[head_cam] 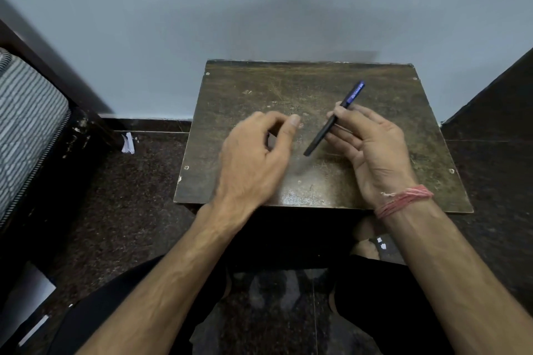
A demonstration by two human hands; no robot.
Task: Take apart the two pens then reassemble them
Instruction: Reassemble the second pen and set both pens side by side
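Slim black-and-blue plastic pen pinched in right hand | left hand curled, contents unclear | light, stiff, slippery; grip mid-barrel.

Dim, flat indoor light, bluish cast on the wall. Soft glare patch on the near edge of the wooden table. Faint shadow under the left hand, which is slightly motion-blurred. Wide-angle bending at the edges; the floor and lower corners go dark and murky.
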